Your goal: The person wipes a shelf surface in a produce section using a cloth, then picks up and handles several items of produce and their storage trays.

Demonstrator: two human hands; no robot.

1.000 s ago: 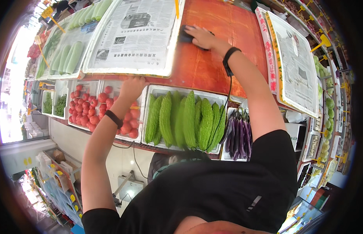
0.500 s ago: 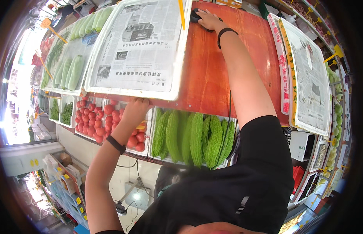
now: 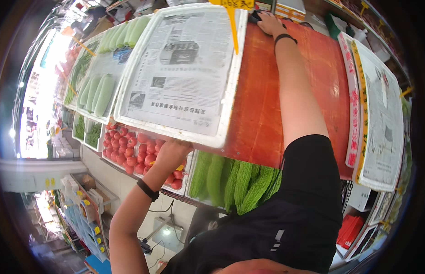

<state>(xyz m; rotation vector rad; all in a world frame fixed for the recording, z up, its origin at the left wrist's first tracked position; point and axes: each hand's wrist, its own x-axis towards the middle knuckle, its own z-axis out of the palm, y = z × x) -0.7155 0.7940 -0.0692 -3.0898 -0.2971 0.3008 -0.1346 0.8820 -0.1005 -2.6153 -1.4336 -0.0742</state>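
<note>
My right arm stretches across a red board [image 3: 262, 105] to its far left corner. There my right hand [image 3: 270, 25] presses with closed fingers on a bunched black cloth [image 3: 255, 17], mostly hidden under it. My left hand [image 3: 173, 154] is closed at the board's near edge, its fingertips partly hidden. Just above that hand lies a white foam tray [image 3: 224, 116] lined with newspaper [image 3: 176, 68]. Under the near edge, red tomatoes [image 3: 130, 153] lie to the left of my left hand and green bitter melons [image 3: 242, 182] to its right.
A yellow price tag [image 3: 234, 27] stands at the tray's right rim. Pale green gourds [image 3: 98, 93] lie in a tray on the left. Another newspaper-lined tray [image 3: 381, 128] borders the board on the right. A metal-topped scale [image 3: 169, 232] is lower down, beside cables.
The whole view has shifted, so the trays and board sit lower and farther right. My right hand stays on the black cloth near the far left corner; my left stays at the near edge.
</note>
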